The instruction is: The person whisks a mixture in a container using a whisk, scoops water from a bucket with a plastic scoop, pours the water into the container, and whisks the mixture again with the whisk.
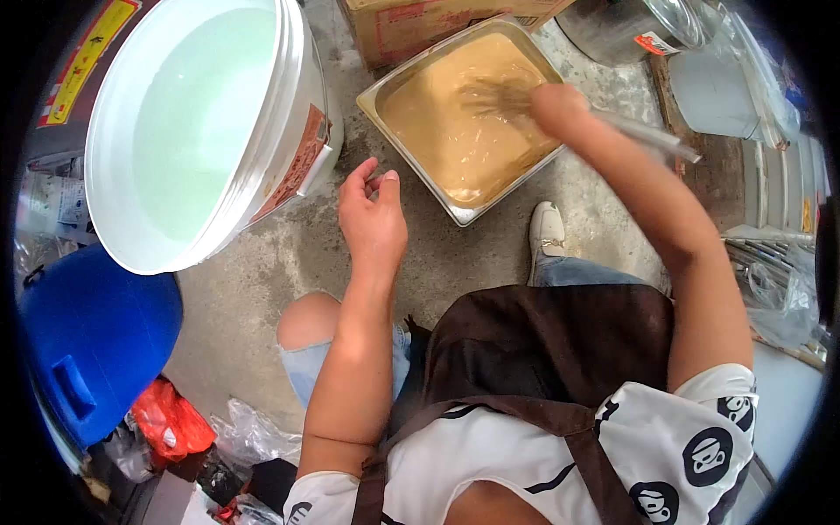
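Had right hand [560, 111] wrapped round silvery wire whisk [646, 136] in tan liquid [437, 114] near upper-right edge of rectangular steel pan [464, 213], plus left hand [374, 212] loosely curled, empty, off lower-left edge, so probably risked slopping over from whisking too hard.

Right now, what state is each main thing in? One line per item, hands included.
Right hand: closed on the whisk
Left hand: fingers loosely curled, holding nothing
Whisk: gripped, wire end at the tan liquid, blurred
Metal tray: uncovered, holding tan liquid
White bucket: open, pale liquid inside
Red bag: crumpled
Cardboard box: cut off by frame, open or shut unclear
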{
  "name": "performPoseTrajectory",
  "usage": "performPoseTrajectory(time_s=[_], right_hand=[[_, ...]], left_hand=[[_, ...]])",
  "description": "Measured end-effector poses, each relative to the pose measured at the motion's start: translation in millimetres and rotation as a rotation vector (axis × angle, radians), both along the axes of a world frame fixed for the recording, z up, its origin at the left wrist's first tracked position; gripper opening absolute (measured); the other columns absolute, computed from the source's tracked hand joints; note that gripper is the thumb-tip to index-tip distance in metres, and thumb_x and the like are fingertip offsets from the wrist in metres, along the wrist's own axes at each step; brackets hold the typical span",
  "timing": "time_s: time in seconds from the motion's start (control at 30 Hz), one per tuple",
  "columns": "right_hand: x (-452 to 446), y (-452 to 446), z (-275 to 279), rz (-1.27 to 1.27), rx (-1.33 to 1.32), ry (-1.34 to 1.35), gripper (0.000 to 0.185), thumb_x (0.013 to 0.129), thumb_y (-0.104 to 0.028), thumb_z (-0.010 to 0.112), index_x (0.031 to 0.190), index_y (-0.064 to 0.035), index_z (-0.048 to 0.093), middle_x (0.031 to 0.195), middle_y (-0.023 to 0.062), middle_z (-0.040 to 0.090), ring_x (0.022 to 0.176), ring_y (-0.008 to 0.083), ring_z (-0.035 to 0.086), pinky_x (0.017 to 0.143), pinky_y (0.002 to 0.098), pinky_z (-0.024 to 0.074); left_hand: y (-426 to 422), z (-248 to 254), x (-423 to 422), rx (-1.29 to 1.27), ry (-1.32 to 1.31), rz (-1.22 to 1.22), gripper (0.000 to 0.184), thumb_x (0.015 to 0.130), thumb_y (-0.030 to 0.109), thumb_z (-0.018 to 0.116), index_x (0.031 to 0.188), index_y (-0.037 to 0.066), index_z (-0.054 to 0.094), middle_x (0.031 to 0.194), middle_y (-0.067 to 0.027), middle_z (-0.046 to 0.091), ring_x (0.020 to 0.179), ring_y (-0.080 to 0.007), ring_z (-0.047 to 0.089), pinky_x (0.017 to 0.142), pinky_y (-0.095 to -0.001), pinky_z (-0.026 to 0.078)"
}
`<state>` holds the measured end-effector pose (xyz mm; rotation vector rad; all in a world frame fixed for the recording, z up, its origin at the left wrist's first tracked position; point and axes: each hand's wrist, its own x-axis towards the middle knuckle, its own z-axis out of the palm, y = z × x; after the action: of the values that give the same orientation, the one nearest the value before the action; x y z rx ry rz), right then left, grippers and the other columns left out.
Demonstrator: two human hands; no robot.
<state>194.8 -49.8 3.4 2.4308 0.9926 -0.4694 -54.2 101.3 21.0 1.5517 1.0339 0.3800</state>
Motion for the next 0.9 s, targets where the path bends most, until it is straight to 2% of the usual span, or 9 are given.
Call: performPoseTrajectory(time_s=[0.1, 0.2, 0.3, 0.47, 0.6, 0.7, 0.73, 0.83, 0.9], right_hand=[[-35.6, -11.2, -22.0, 0.075, 0.03, 0.106, 0.02, 0.073, -0.024, 0.057, 0.077, -0.0063, 0.065, 0.076, 0.015, 0.064, 0.074, 0.0291, 0.063, 0.064, 0.0376, 0.0498], [-5.4, -35.9, 0.5, 0.037, -0.11, 0.139, 0.021, 0.077, -0.017, 0.051, 0.088, -0.0064, 0.065, 0.088, 0.0121, 0.065, 0.08, 0.0246, 0.064, 0.065, 0.0362, 0.0513], [21.3, -30.5, 10.1, 0.004, -0.054, 0.037, 0.021, 0.077, -0.017, 0.05, 0.086, -0.0053, 0.065, 0.085, 0.012, 0.065, 0.077, 0.0258, 0.064, 0.065, 0.0363, 0.0512], [-33.1, -8.0, -5.9, 0.078, 0.02, 0.073, 0.019, 0.077, -0.016, 0.05, 0.083, -0.0062, 0.066, 0.084, 0.013, 0.065, 0.077, 0.0268, 0.064, 0.064, 0.0362, 0.0512], [11.4, -38.0, -0.2, 0.024, -0.123, 0.099, 0.02, 0.077, -0.017, 0.051, 0.083, -0.0068, 0.066, 0.087, 0.0125, 0.065, 0.08, 0.027, 0.064, 0.064, 0.0361, 0.0511], [25.5, -20.2, -0.4, -0.03, -0.031, 0.011, 0.02, 0.076, -0.019, 0.052, 0.084, -0.0072, 0.066, 0.087, 0.0119, 0.065, 0.079, 0.0266, 0.064, 0.064, 0.0363, 0.0511], [9.0, -6.7, 4.4, 0.053, -0.056, 0.038, 0.021, 0.075, -0.019, 0.052, 0.085, -0.0076, 0.066, 0.087, 0.0122, 0.065, 0.078, 0.0266, 0.064, 0.065, 0.0366, 0.0511], [-31.8, -9.9, -21.2, 0.039, 0.03, 0.196, 0.02, 0.075, -0.021, 0.053, 0.084, -0.0084, 0.066, 0.084, 0.0136, 0.065, 0.076, 0.0282, 0.064, 0.063, 0.0382, 0.0506], [-12.7, -28.6, -12.3, -0.002, 0.033, 0.163, 0.02, 0.075, -0.02, 0.052, 0.083, -0.0077, 0.066, 0.084, 0.0138, 0.064, 0.076, 0.0285, 0.064, 0.064, 0.0387, 0.0505]], left_hand=[[-2.9, -2.0, 6.1, -0.013, -0.018, -0.003, 0.034, 0.08, 0.016, 0.057, 0.107, -0.003, 0.053, 0.1, -0.0142, 0.053, 0.088, -0.0197, 0.052, 0.08, -0.0312, 0.042], [-4.4, -3.8, 6.9, 0.04, -0.008, -0.019, 0.035, 0.079, 0.017, 0.057, 0.108, -0.003, 0.053, 0.1, -0.0143, 0.052, 0.087, -0.0196, 0.052, 0.079, -0.0312, 0.042], [-4.7, -3.0, 2.8, 0.0, -0.013, -0.027, 0.035, 0.079, 0.017, 0.057, 0.108, -0.003, 0.052, 0.1, -0.0141, 0.052, 0.087, -0.0197, 0.052, 0.079, -0.0313, 0.042], [-9.1, 1.0, 6.0, -0.003, 0.017, -0.05, 0.035, 0.079, 0.017, 0.057, 0.108, -0.003, 0.052, 0.099, -0.0137, 0.052, 0.087, -0.0198, 0.052, 0.079, -0.0312, 0.042], [-7.5, 2.8, 4.0, 0.031, 0.041, -0.043, 0.035, 0.079, 0.016, 0.056, 0.108, -0.003, 0.052, 0.099, -0.0136, 0.052, 0.087, -0.0193, 0.052, 0.079, -0.0313, 0.042], [-4.9, 0.9, 1.6, 0.016, 0.041, -0.034, 0.035, 0.079, 0.016, 0.056, 0.108, -0.003, 0.052, 0.099, -0.0137, 0.051, 0.087, -0.0196, 0.052, 0.079, -0.0316, 0.042], [-6.5, -4.6, 0.6, 0.018, 0.012, -0.023, 0.035, 0.079, 0.017, 0.056, 0.108, -0.003, 0.052, 0.099, -0.0138, 0.051, 0.087, -0.0198, 0.052, 0.079, -0.0318, 0.042], [-7.1, -1.4, 7.2, 0.023, 0.005, -0.03, 0.035, 0.079, 0.016, 0.056, 0.108, -0.003, 0.052, 0.1, -0.014, 0.051, 0.087, -0.0201, 0.052, 0.079, -0.0319, 0.042], [-5.8, 0.3, 9.5, 0.025, 0.039, -0.039, 0.035, 0.079, 0.016, 0.056, 0.108, -0.003, 0.052, 0.101, -0.0142, 0.05, 0.088, -0.0202, 0.052, 0.079, -0.0318, 0.042]])
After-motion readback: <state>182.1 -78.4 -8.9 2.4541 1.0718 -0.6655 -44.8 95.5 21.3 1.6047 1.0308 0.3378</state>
